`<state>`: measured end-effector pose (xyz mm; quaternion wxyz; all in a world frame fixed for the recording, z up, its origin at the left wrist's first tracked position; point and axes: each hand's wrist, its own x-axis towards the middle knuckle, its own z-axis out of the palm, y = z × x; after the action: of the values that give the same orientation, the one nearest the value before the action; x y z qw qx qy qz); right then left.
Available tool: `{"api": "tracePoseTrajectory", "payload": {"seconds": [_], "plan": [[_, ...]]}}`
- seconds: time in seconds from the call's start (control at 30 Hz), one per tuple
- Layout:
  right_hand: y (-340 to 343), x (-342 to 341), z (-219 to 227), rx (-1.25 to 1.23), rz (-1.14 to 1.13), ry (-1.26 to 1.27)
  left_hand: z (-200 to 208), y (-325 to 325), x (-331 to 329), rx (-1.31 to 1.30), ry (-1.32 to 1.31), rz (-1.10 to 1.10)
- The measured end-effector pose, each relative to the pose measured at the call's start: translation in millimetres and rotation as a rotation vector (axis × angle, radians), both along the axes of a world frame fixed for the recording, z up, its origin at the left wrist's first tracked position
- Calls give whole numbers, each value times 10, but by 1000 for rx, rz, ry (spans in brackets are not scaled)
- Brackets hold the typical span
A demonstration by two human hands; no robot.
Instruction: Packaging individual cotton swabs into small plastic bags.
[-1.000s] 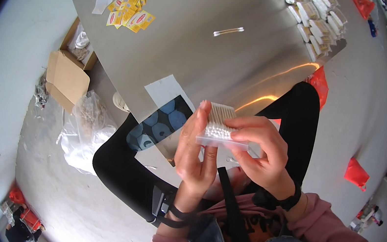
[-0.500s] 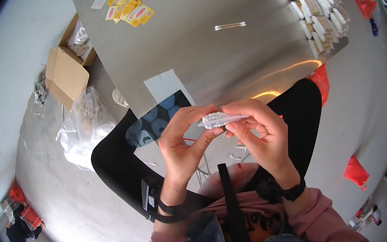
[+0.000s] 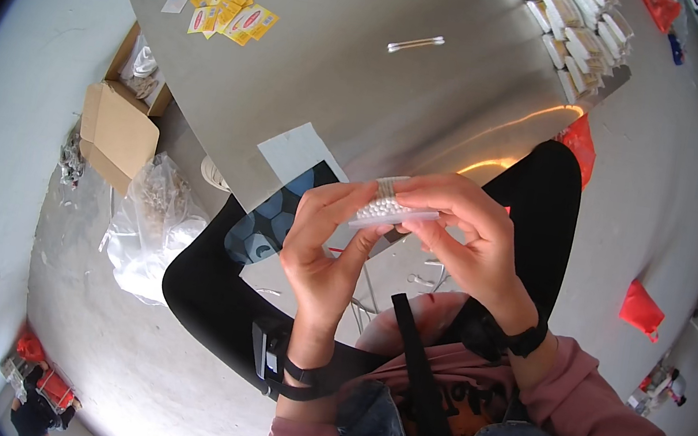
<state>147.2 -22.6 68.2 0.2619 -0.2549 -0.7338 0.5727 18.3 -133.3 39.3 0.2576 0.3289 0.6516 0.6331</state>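
Observation:
Between my two hands, above my lap at the table's near edge, is a small pack of cotton swabs [image 3: 382, 208], its white tips bunched toward me. A clear plastic edge, apparently of a bag, runs along the near side of the tips. My left hand [image 3: 325, 237] grips the pack's left side, thumb below and fingers above. From the right, my right hand [image 3: 473, 235] pinches the plastic edge with the thumb, its fingers lying over the top of the bundle. The far ends of the swabs are partly hidden by my fingers.
On the metal table [image 3: 317, 62] lie a few loose cotton swabs [image 3: 415, 44], yellow printed cards [image 3: 235, 10], a white sheet [image 3: 296, 150] and many filled packs [image 3: 575, 40] at the far right. Left of it are an open cardboard box [image 3: 119, 137] and a clear plastic bag [image 3: 153, 231].
The pack has tipped in my hands, so more of the swab sticks and tips now show above the plastic edge. Both hands still hold it in nearly the same place.

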Motion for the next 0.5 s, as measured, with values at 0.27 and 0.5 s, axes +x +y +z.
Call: {"api": "tracePoseTrajectory", "payload": {"seconds": [0.27,0.5], "plan": [[12,-45,-323,-278,-76,13,-210,92,8,-59,101,21],[96,-28,-385,-168,-69,26,-175,173,27,-64,139,6]]}}
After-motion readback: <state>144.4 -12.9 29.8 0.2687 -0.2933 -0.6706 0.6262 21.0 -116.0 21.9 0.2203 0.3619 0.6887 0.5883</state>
